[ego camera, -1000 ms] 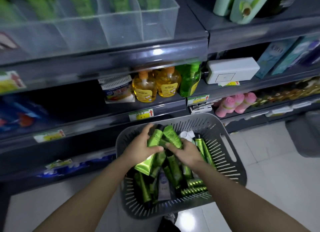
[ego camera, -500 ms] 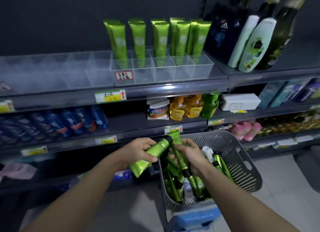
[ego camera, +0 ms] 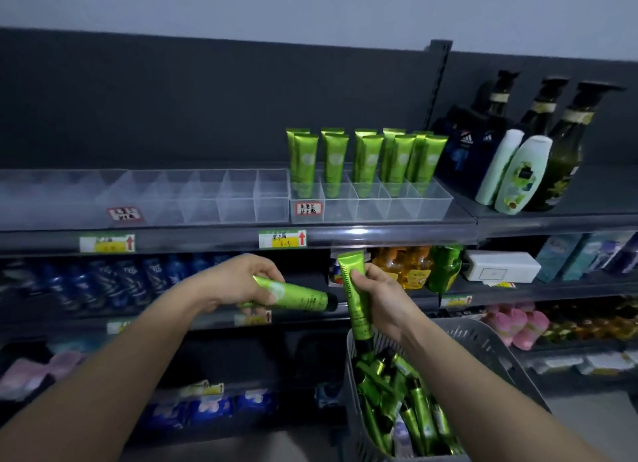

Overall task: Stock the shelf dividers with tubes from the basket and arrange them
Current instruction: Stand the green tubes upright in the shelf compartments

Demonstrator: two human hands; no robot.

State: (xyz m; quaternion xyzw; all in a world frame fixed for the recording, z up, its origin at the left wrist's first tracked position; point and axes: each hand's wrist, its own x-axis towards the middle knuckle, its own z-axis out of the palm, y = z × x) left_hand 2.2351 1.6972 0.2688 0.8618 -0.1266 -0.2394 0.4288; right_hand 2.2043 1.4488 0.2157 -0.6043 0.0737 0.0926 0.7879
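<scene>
Tubes (ego camera: 369, 161) stand in dividers (ego camera: 373, 204); basket (ego camera: 483, 344) lower right.

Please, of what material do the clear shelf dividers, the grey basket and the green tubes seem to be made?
The shelf dividers: clear rigid plastic, perhaps acrylic, glossy; see-through walls. The basket: grey moulded plastic, matte; slotted walls. The green tubes: soft plastic or laminate, metallic sheen; bright highlights, flat crimped ends. Their caps look black plastic.

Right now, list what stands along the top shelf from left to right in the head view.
Clear plastic dividers holding nothing → upright glossy green tubes → dark blue boxes → pale white-green rounded bottles → rightmost dark olive pump bottle.
</scene>
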